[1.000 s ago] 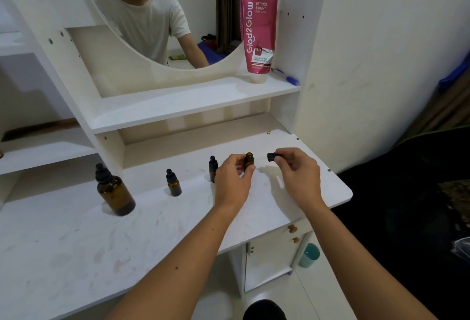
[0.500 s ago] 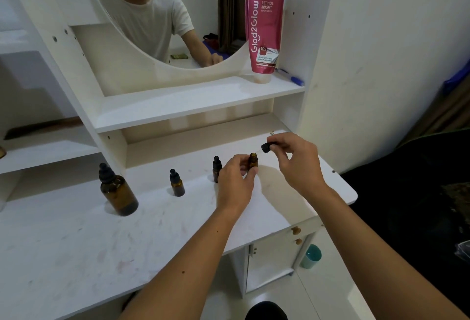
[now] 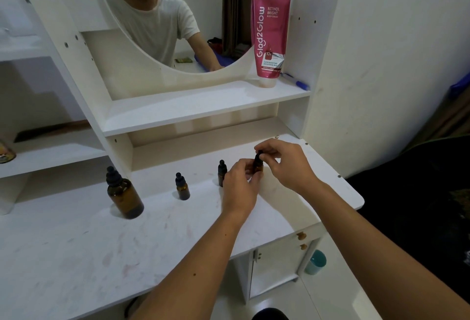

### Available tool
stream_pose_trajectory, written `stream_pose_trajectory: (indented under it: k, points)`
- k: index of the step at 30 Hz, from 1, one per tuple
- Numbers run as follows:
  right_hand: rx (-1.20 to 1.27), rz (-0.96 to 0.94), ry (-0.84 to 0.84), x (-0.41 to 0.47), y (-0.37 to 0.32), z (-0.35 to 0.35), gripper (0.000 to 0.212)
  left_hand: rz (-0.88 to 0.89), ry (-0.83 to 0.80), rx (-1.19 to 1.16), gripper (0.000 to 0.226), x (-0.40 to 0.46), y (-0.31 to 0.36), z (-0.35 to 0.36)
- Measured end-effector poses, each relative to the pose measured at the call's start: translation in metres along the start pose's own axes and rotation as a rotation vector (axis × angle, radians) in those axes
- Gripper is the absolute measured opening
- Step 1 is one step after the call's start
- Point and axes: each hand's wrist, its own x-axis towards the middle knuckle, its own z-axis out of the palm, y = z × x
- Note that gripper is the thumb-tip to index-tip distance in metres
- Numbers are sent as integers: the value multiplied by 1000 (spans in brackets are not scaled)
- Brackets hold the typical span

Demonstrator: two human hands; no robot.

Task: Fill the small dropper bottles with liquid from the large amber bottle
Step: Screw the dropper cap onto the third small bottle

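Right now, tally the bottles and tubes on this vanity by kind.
Large amber bottle: 1
Small dropper bottles: 3, namely one standing free, one behind the left hand, one held in both hands
Pink tube: 1
Total: 5

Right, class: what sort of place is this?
Probably a home dressing table in a bedroom: a round mirror, a pink body serum tube on the shelf, and a small cupboard below.
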Motion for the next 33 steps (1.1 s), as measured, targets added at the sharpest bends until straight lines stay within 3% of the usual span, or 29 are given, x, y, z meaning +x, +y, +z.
stream_pose_trajectory:
  k: [33]
  points:
    - [42, 67, 108, -7, 6, 9, 26, 13, -8, 18, 27, 2, -3, 2]
